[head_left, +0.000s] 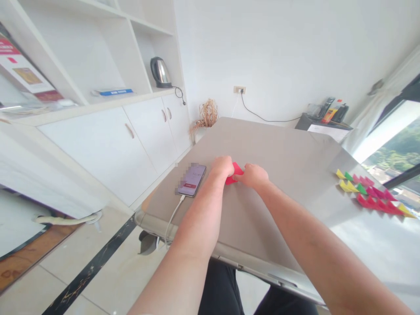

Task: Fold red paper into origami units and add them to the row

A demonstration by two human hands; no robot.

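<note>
Between my two hands is a small piece of red paper (235,171) on the grey table, partly covered by fingers. My left hand (223,166) grips its left side, fingers curled in. On the other side, my right hand (254,176) pinches the paper's right edge between thumb and fingers. Left of my left forearm lies a phone (193,180) with its screen lit and a white cable (173,214) plugged in. Rows of small folded paper pieces (370,191) in yellow, green, pink and red stand at the table's right side.
The table's near edge (262,274) runs just in front of my legs. White cabinets (98,135) with a kettle (160,72) on a shelf stand at the left. Dried plants (208,113) sit behind the far left corner. A dark stand (323,122) holds bottles beyond the far right.
</note>
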